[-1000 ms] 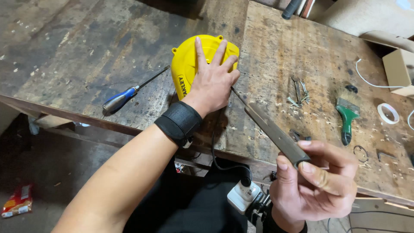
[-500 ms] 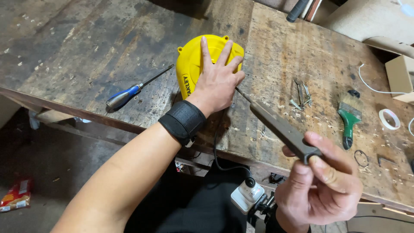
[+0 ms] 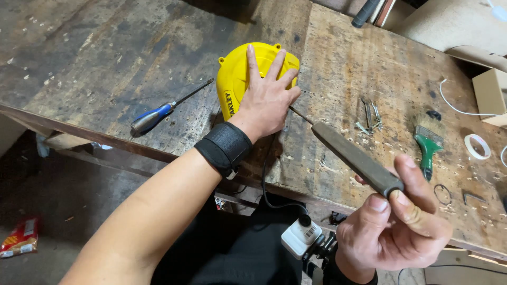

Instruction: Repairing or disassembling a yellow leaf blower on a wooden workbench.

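My left hand [image 3: 266,97] lies flat, fingers spread, on a round yellow plastic tool housing [image 3: 237,79] on the worn wooden workbench [image 3: 132,63]. A black wrist wrap [image 3: 224,148] sits on that arm. My right hand [image 3: 393,232] grips the dark grey handle of a long screwdriver [image 3: 354,155]. Its thin metal shaft points up and left, and the tip disappears at the housing's edge beside my left palm.
A blue-handled screwdriver [image 3: 158,113] lies left of the housing. Several screws [image 3: 369,113], a green-handled brush [image 3: 428,142], a tape roll [image 3: 478,146] and small rings lie to the right. A black cord [image 3: 266,184] drops over the bench's front edge. A white plug block [image 3: 300,237] sits below.
The view has shifted, so the housing and hands sit slightly more to the right. My left hand stays pressed on the housing, and the screwdriver in my right hand still points at its edge.
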